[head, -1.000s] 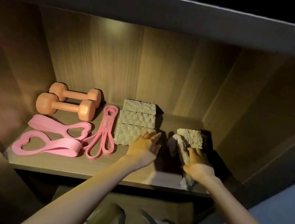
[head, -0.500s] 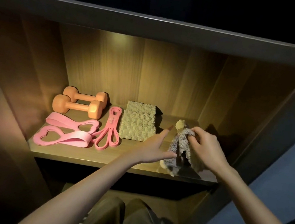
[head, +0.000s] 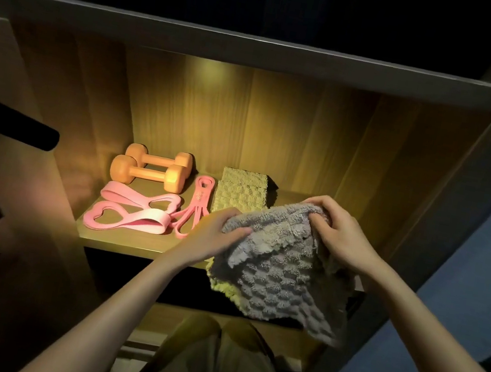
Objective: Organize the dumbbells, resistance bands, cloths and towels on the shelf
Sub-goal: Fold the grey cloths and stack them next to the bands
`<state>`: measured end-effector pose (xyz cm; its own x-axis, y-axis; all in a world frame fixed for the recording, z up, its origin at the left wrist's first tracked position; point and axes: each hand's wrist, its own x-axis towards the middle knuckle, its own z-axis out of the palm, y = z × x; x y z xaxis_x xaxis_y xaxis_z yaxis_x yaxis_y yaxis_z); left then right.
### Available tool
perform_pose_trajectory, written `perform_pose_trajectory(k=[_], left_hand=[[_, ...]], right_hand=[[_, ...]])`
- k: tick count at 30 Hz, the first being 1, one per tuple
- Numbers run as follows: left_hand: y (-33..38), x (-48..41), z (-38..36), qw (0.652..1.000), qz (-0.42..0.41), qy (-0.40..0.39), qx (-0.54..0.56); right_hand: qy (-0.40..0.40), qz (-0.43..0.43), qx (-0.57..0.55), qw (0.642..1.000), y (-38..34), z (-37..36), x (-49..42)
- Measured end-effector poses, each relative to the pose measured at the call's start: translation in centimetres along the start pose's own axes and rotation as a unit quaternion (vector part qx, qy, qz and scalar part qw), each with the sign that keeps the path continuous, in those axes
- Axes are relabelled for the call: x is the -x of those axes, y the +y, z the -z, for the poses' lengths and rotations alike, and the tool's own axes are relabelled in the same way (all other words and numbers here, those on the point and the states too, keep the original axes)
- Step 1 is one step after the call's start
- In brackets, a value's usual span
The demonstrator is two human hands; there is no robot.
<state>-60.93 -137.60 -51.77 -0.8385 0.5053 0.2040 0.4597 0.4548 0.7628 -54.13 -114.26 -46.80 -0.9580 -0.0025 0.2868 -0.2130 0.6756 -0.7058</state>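
Left hand [head: 213, 235] and right hand [head: 340, 231] each grip the upper edge of the grey waffle-textured towel [head: 281, 276]; drawing it taut between them should give a square fold.

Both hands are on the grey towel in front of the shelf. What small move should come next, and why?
Probably fold the grey towel in half. The left hand and right hand grip its upper edge, and it hangs open and rumpled past the shelf front, while the other towels lie folded flat there.
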Motion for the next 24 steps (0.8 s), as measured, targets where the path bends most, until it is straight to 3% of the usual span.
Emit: perform_pose_trajectory(k=[4, 8, 12, 17, 20, 24], left_hand=[[-0.3, 0.6, 2.6, 0.994, 0.062, 0.001, 0.092], [-0.9, 0.3, 3.3, 0.982, 0.136, 0.005, 0.129], [-1.0, 1.0, 3.7, 0.978, 0.1, -0.01, 0.183], [-2.2, 2.1, 4.7, 0.994, -0.02, -0.099, 0.046], [-3.2, 2.5, 4.2, 0.993, -0.029, -0.114, 0.012], [-3.2, 2.4, 3.7, 0.991, -0.017, -0.115, 0.068]], right_hand=[[-0.122, -0.036, -0.021, 0.992, -0.9, -0.1, 0.2], [-0.196, -0.02, 0.126, 0.972, -0.7, -1.6, 1.0], [-0.147, 0.007, 0.123, 0.981, 0.1, -2.6, 1.4], [-0.08, -0.077, -0.04, 0.993, 1.4, -1.9, 1.0], [-0.031, -0.103, -0.059, 0.992, 2.5, -2.2, 1.1], [0.023, -0.138, -0.072, 0.988, 3.5, -2.8, 0.8]])
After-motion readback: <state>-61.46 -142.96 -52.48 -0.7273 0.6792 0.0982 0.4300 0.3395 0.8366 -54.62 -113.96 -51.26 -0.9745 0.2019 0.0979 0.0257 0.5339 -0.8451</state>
